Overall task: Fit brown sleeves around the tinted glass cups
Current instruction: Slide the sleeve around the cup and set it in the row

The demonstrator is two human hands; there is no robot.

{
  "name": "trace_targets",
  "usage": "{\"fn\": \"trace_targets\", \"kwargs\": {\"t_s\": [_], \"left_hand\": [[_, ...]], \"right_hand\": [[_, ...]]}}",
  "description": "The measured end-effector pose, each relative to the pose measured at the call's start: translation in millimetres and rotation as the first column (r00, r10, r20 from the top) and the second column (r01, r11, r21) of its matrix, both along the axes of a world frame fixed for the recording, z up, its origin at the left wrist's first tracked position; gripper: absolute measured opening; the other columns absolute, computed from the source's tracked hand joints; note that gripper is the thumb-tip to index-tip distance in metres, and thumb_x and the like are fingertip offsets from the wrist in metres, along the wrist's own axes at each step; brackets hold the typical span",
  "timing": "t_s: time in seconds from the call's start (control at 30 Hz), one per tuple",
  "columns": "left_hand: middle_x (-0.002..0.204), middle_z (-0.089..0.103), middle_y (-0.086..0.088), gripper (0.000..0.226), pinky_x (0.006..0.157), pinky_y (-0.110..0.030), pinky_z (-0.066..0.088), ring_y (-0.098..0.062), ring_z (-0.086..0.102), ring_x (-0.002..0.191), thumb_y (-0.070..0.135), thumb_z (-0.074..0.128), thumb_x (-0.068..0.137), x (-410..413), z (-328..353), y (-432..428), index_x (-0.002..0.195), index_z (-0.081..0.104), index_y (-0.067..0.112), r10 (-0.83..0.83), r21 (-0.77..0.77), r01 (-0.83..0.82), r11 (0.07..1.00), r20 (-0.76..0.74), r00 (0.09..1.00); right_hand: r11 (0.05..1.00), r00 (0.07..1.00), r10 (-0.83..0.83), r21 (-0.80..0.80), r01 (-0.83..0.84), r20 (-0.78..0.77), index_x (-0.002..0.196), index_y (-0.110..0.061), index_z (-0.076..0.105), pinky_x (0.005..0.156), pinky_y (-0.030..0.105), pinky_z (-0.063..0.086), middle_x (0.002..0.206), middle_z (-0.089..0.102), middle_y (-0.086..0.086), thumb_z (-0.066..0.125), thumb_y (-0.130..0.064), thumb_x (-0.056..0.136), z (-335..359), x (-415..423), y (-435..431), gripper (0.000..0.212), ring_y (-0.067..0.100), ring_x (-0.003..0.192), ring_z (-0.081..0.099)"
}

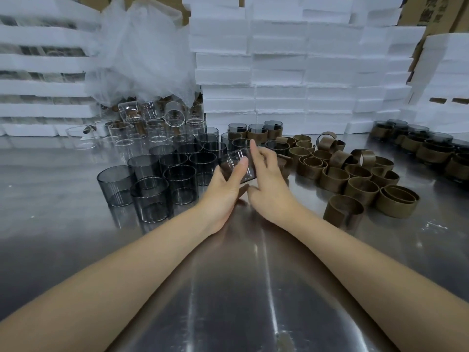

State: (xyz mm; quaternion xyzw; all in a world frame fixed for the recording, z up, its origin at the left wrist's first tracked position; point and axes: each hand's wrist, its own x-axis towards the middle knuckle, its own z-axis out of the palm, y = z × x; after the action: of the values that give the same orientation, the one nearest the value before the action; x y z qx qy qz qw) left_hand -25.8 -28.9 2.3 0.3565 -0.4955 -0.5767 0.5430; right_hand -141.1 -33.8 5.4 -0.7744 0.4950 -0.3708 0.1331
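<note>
Stacked white foam blocks (pixel 279 72) wall the back of a steel bench (pixel 241 288). Both hands hold one tinted glass cup (pixel 236 166), tilted, above the bench centre: the left hand (pixel 223 191) grips its near side, and the right hand (pixel 269 184) curls round the far side, index finger raised. Bare tinted cups (pixel 152 179) crowd the left, loose brown sleeves (pixel 355 179) the right, sleeved cups (pixel 253 132) behind. Print on the cardboard boxes (pixel 436 11) is unreadable.

Near part of bench (pixel 228 288) bare: open passage from the front edge. Left blocked by packed tinted cups (pixel 152 179); right by loose brown sleeves (pixel 355 184), with a narrow lane between the groups. Stacked foam blocks (pixel 279 72) wall off the back.
</note>
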Motion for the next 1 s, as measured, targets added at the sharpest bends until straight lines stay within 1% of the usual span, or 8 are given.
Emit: {"fn": "trace_targets", "kwargs": {"t_s": [0.1, 0.23, 0.37, 0.5, 0.63, 0.73, 0.87, 1.0], "left_hand": [[0.127, 0.065, -0.004, 0.051, 0.099, -0.029, 0.049, -0.013, 0.062, 0.117, 0.046, 0.043, 0.099, 2.5, -0.5, -0.7, 0.137, 0.05, 0.012, 0.046, 0.015, -0.047, 0.999, 0.03, 0.998], [0.127, 0.065, 0.002, 0.056, 0.099, -0.024, 0.047, -0.005, 0.062, 0.115, 0.055, 0.036, 0.098, 5.2, 0.1, -2.2, 0.134, 0.053, 0.017, 0.005, 0.048, -0.011, 0.999, 0.109, 0.994], [0.127, 0.064, -0.014, 0.053, 0.108, -0.039, 0.044, -0.02, 0.061, 0.119, 0.046, 0.046, 0.097, 0.2, -1.1, 1.3, 0.131, 0.05, 0.005, 0.068, -0.017, -0.066, 0.998, 0.145, 0.987], [0.121, 0.064, -0.021, 0.067, 0.104, -0.05, 0.046, -0.032, 0.063, 0.113, 0.052, 0.046, 0.086, -0.5, -0.1, 5.9, 0.13, 0.051, 0.002, 0.041, -0.071, -0.029, 0.997, 0.163, 0.986], [0.122, 0.066, -0.018, 0.062, 0.098, -0.045, 0.052, -0.029, 0.064, 0.113, 0.055, 0.035, 0.092, 0.6, 0.6, 4.8, 0.131, 0.054, 0.01, -0.004, -0.048, 0.011, 0.999, 0.138, 0.99], [0.122, 0.067, -0.012, 0.054, 0.095, -0.045, 0.054, -0.026, 0.065, 0.113, 0.051, 0.03, 0.1, -2.5, -0.7, 5.2, 0.133, 0.054, 0.015, 0.02, -0.032, -0.015, 0.999, 0.163, 0.986], [0.099, 0.072, 0.002, 0.039, 0.093, -0.038, 0.053, -0.017, 0.067, 0.099, 0.057, 0.043, 0.094, -1.3, -2.3, 3.6, 0.102, 0.062, 0.023, 0.113, -0.17, -0.038, 0.985, 0.46, 0.881], [0.105, 0.072, -0.011, 0.06, 0.09, -0.044, 0.057, -0.021, 0.071, 0.095, 0.058, 0.042, 0.091, 3.2, -5.6, 2.6, 0.119, 0.059, 0.006, 0.051, -0.154, 0.022, 0.988, 0.453, 0.89]], "right_hand": [[0.993, 0.989, 0.086, -0.068, -0.095, -0.123, 0.154, -0.012, -0.006, 0.118, 0.022, 0.003, 0.163, -0.002, 0.005, 0.048, 0.007, 0.083, -1.2, 14.9, 13.1, 0.091, 0.017, 0.149, -0.001], [0.991, 0.982, 0.089, -0.079, -0.104, -0.169, 0.152, -0.009, -0.012, 0.12, 0.023, -0.005, 0.162, -0.012, 0.005, 0.046, 0.006, 0.085, -0.1, 21.3, 17.1, 0.089, 0.013, 0.149, -0.012], [0.993, 0.995, 0.04, 0.105, -0.05, 0.09, 0.154, -0.013, -0.009, 0.116, 0.022, 0.019, 0.162, 0.01, 0.005, 0.059, 0.002, 0.083, 1.7, 14.1, 9.3, 0.099, 0.016, 0.148, 0.014], [0.955, 0.916, 0.049, 0.251, -0.16, 0.398, 0.135, -0.008, 0.039, 0.091, 0.04, 0.052, 0.117, 0.062, 0.014, 0.076, 0.005, 0.066, 9.8, 1.1, -2.7, 0.08, 0.025, 0.105, 0.06], [0.993, 0.941, -0.01, 0.111, -0.03, 0.337, 0.135, -0.017, 0.036, 0.071, 0.003, 0.044, 0.103, 0.058, -0.012, 0.082, -0.011, 0.067, 3.5, 3.1, -0.1, 0.082, 0.0, 0.089, 0.058], [0.994, 0.954, -0.074, -0.052, 0.093, 0.29, 0.138, -0.009, 0.031, 0.077, -0.006, 0.032, 0.123, 0.047, 0.0, 0.077, -0.009, 0.074, -6.7, 7.3, 2.2, 0.079, 0.006, 0.103, 0.049], [0.986, 0.979, -0.065, -0.141, 0.093, 0.191, 0.145, -0.007, 0.026, 0.08, -0.01, 0.026, 0.142, 0.037, 0.011, 0.069, -0.008, 0.08, -8.2, 5.7, 3.0, 0.077, -0.009, 0.105, 0.036], [0.999, 0.95, 0.05, 0.004, -0.054, 0.308, 0.146, -0.027, 0.029, 0.087, 0.019, 0.05, 0.124, 0.056, -0.007, 0.07, -0.002, 0.069, 0.8, -0.3, 0.2, 0.09, 0.003, 0.102, 0.06]]}}
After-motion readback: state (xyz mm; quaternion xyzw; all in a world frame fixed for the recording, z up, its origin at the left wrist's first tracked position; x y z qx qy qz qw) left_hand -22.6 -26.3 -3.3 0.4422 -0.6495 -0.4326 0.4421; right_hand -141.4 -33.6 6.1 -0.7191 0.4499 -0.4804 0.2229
